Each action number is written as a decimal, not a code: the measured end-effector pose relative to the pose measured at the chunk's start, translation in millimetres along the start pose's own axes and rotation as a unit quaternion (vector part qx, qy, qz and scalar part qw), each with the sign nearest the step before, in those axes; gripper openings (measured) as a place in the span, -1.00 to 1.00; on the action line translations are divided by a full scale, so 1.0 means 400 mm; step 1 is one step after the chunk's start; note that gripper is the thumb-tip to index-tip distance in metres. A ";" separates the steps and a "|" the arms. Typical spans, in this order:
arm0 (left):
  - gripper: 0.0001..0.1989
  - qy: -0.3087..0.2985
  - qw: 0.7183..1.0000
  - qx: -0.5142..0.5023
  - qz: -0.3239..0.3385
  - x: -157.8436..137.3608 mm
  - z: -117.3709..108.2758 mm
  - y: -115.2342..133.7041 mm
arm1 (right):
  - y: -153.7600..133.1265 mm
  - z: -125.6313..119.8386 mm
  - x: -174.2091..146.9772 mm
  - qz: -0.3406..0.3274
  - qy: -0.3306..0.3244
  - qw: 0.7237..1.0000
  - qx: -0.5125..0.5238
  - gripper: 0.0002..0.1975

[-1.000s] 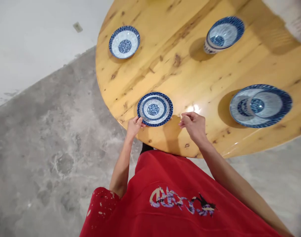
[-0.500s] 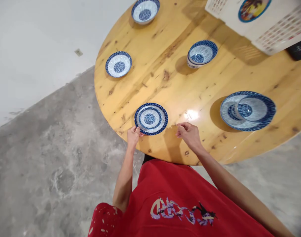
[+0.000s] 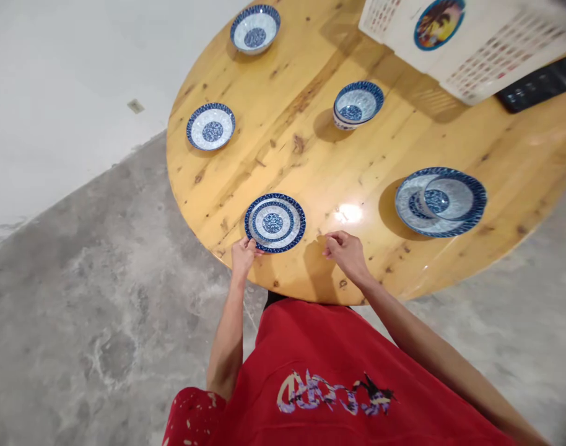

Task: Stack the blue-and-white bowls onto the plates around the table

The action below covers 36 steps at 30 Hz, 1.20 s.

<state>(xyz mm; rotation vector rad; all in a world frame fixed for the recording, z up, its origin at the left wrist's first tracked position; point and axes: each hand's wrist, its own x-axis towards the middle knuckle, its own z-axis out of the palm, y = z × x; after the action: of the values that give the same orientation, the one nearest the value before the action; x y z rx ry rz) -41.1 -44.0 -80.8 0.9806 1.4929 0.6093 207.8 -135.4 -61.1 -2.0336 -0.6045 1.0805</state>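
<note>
A blue-and-white plate (image 3: 272,222) with ringed patterning lies near the table's front edge; I cannot tell whether a smaller plate is nested in it. At its lower left rim, my left hand (image 3: 244,255) is closed in a pinch, thumb over the edge. To the right of the plate, my right hand (image 3: 347,253) hovers over the wood with fingers curled together. Nothing shows between them, though their inner side is partly hidden. Farther right stands a large patterned dish (image 3: 408,214) with a bowl (image 3: 462,197) tilted inside it.
On the round wooden table (image 3: 283,161), a stack of small bowls (image 3: 358,104) sits beyond the plate. A shallow dish (image 3: 211,127) and a bowl (image 3: 255,30) stand along the left edge. A white plastic basket (image 3: 408,43) and a black object (image 3: 543,83) occupy the back right.
The view has turned to the right, so the tableware appears farther left and more of the black object shows. Both hands keep nearly the same pose, the left still at the plate's rim.
</note>
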 end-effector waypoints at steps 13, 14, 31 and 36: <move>-0.82 -0.015 1.000 0.018 0.019 0.021 -0.001 0.009 | 0.025 0.013 -0.028 0.014 0.006 1.000 -0.006 -0.85; -0.81 -0.013 0.999 0.020 0.022 0.022 0.000 0.009 | 0.028 0.013 -0.029 0.016 0.006 1.000 -0.003 -0.86; -0.77 -0.009 0.999 0.015 0.031 0.027 0.009 0.008 | 0.031 0.025 -0.032 0.016 0.016 1.000 -0.005 -0.89; -0.70 -0.032 0.999 0.021 0.010 0.025 -0.017 0.009 | 0.006 -0.007 0.008 0.002 0.038 0.999 0.001 -0.86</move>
<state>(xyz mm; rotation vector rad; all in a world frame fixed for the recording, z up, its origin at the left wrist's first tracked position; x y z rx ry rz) -46.5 -32.6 -81.9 1.0390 1.4465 0.5574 212.0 -135.9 -63.3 -2.0649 -0.5607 1.0008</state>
